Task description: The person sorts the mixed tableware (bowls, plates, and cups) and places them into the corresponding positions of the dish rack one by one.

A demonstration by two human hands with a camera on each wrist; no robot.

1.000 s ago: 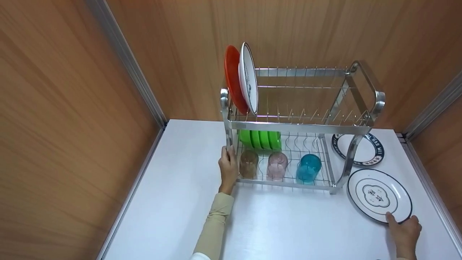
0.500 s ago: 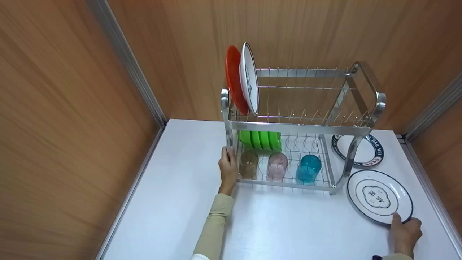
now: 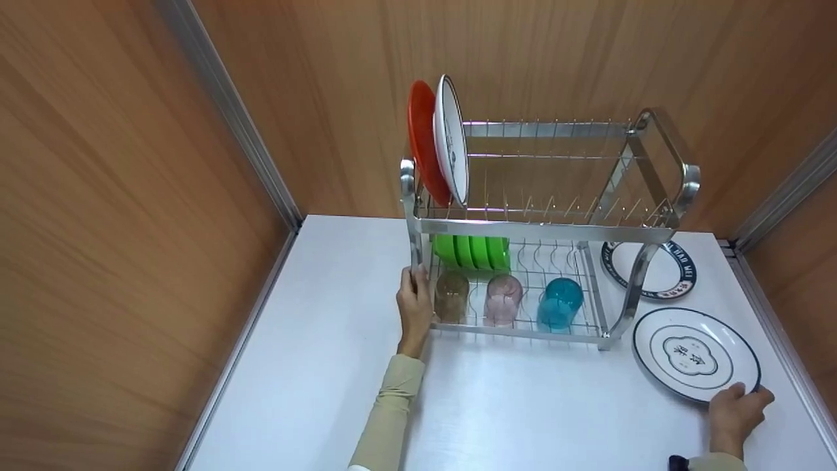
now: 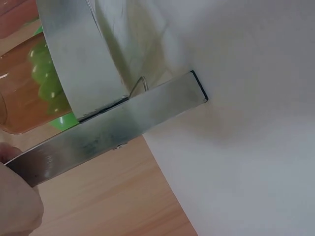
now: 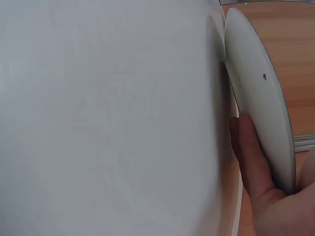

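Observation:
My left hand (image 3: 414,304) grips the front left post (image 4: 98,140) of a two-tier metal dish rack (image 3: 543,230). At the right, my right hand (image 3: 737,413) holds a white plate (image 3: 693,356) with a dark rim line by its near edge. The right wrist view has its fingers (image 5: 253,152) under the plate's underside, with the near edge tilted up off the table. On the rack's top tier a red plate (image 3: 424,140) and a white plate (image 3: 452,144) stand upright at the left end. Green bowls (image 3: 471,253) sit in a row on the lower tier.
Along the lower tier's front stand a brown glass (image 3: 451,297), a pink glass (image 3: 503,299) and a blue glass (image 3: 560,303). A plate with a dark patterned rim (image 3: 680,278) lies behind the rack's right leg. Wooden panels (image 3: 556,59) enclose the white table (image 3: 523,405).
My right hand has shifted slightly right, and the plate in it has moved a little right and turned. The left hand stays on the rack post.

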